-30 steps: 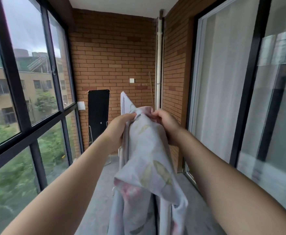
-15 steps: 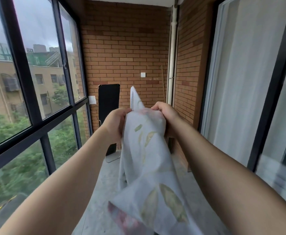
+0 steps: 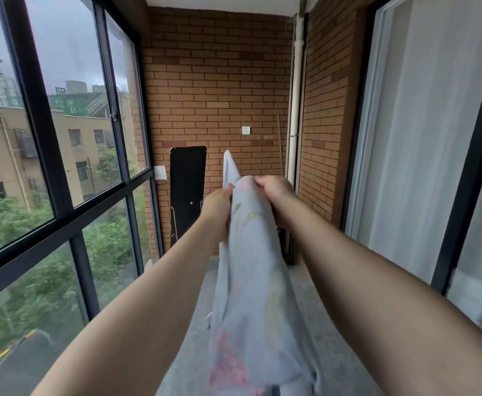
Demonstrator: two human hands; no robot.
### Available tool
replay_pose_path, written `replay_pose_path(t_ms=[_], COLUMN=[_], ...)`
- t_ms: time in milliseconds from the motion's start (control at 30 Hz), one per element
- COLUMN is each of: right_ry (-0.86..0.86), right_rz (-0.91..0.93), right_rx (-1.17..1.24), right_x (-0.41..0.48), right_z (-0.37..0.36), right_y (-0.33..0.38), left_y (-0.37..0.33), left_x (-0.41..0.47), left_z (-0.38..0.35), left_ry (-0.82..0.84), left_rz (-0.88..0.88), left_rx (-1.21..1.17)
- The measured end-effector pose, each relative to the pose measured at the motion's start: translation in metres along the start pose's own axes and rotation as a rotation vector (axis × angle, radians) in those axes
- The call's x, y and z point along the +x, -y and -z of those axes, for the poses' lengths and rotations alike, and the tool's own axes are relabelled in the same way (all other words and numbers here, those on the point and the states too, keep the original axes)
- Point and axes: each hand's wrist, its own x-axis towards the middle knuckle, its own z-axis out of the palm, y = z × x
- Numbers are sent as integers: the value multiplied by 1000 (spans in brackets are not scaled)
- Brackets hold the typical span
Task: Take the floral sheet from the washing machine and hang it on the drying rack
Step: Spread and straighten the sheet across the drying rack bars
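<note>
The floral sheet [image 3: 251, 281], pale grey-white with yellow leaves and pink blotches, hangs in a long bunch from both my outstretched hands down past the frame's bottom edge. My left hand [image 3: 217, 207] grips its upper left side and my right hand [image 3: 274, 192] grips the top right; a loose corner sticks up above the hands. A small piece of thin white tube [image 3: 209, 320] shows beside the sheet at floor height; I cannot tell whether it belongs to the drying rack. The washing machine is out of view.
I stand on a narrow brick balcony. Black-framed windows [image 3: 62, 195] line the left. A black board [image 3: 188, 195] leans on the far brick wall [image 3: 220, 95]. A white pipe [image 3: 295, 110] runs down the right corner, and glass doors with white curtains [image 3: 419, 138] fill the right.
Both hands have stretched further forward with the sheet, which now hangs straighter and narrower. The view has moved deeper into the balcony and tilted up a little.
</note>
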Motion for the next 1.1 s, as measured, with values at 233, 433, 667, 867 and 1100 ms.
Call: replay_pose_path(t_ms=[233, 433, 667, 867, 1100], right_ry=[152, 149, 117, 84, 109], right_rz=[5, 142, 358, 423, 625], right_rx=[-38, -161, -108, -110, 14], right_x=[-9, -32, -144, -238, -299], right_z=[-12, -2, 25, 47, 64], right_y=[-22, -31, -63, -77, -83], left_y=[23, 38, 70, 71, 73], left_x=[-1, -38, -150, -247, -293], left_z=[-12, -2, 26, 54, 59], left_ry=[-70, -127, 57, 199, 210], left_rz=[-138, -270, -263, -361, -575], left_rx=[178, 250, 99, 127, 232])
